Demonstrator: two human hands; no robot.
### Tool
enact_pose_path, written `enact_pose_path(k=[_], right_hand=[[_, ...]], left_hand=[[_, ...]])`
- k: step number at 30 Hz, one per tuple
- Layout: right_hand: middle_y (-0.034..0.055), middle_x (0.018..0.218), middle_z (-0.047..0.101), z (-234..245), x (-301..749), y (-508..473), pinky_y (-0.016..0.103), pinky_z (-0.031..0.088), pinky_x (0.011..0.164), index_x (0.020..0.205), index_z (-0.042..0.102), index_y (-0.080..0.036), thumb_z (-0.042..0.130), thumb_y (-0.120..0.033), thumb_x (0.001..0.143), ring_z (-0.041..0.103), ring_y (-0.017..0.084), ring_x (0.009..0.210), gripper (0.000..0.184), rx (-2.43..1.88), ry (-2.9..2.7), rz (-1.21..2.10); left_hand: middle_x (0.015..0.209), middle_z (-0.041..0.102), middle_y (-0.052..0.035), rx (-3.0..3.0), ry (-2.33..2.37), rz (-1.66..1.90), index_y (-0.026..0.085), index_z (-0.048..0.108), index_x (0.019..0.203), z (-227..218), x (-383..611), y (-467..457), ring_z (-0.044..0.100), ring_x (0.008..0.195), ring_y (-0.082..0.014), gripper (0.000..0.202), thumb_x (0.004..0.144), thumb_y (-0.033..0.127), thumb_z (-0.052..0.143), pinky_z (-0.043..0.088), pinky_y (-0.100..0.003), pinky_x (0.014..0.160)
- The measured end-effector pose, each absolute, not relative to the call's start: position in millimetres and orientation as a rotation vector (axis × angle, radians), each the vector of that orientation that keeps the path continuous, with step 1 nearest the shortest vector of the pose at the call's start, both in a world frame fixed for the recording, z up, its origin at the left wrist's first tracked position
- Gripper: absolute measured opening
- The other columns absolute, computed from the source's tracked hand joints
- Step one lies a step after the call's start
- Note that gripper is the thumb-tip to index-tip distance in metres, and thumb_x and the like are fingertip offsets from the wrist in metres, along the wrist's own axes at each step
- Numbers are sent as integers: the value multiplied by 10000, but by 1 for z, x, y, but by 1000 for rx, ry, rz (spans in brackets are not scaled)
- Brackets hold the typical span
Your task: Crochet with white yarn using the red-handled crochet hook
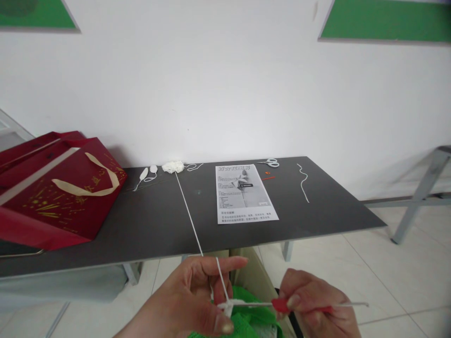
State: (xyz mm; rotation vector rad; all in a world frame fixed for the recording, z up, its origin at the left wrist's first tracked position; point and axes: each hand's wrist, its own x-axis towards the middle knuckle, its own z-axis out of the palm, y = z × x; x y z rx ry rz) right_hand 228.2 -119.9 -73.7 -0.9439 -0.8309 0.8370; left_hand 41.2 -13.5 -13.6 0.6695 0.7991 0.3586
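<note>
My left hand (200, 295) pinches a small white crochet piece (229, 307) between thumb and fingers, its index finger stretched out with white yarn (221, 277) passing over it. The yarn runs back across the table to a loose white yarn bundle (173, 167). In my right hand (313, 300) is a crochet hook (282, 305) with a red grip and metal shafts at both ends. The hook's left tip reaches into the white piece, where the stitches hide its end.
A printed pattern sheet (243, 195) lies on the dark table (158, 225). Scissors (270, 163), small orange items (268, 173) and a yarn strand (303, 183) are to its right. White crocheted pieces (143, 176) lie left, beside a red gift bag (66, 192). Green fabric (253, 317) is below my hands.
</note>
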Motion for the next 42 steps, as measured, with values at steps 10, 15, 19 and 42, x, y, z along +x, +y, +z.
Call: enact_pose_path(k=[10, 15, 19, 42], right_hand=[[33, 637, 722, -82, 225, -118, 230, 536, 465, 761, 787, -226, 814, -363, 758, 664, 143, 501, 140, -824, -524, 1146], [27, 538, 734, -78, 218, -111, 141, 520, 436, 746, 779, -166, 851, -323, 740, 647, 90, 437, 173, -816, -255, 1323], [10, 533, 728, -73, 207, -103, 84, 496, 426, 760, 774, -128, 886, -285, 704, 636, 50, 417, 202, -808, -80, 1425], [-8, 445, 688, -74, 196, -94, 124, 494, 346, 673, 751, -133, 905, -353, 644, 579, 63, 314, 271, -912, -149, 1276]], left_hand=[[579, 629, 44, 807, 910, 435, 193, 829, 890, -27, 34, -20, 553, 570, -107, 486, 432, 32, 833, 403, -225, 573], [692, 693, 20, 1021, 948, 598, 276, 833, 920, -34, 38, -23, 615, 741, -175, 445, 511, 103, 856, 443, -298, 790], [738, 697, 3, 980, 925, 647, 310, 836, 919, -40, 46, -26, 623, 850, -214, 378, 564, 184, 868, 443, -318, 861], [862, 719, -4, 1350, 912, 804, 384, 756, 1131, -39, 40, -28, 645, 882, -194, 442, 708, 268, 806, 477, -238, 813]])
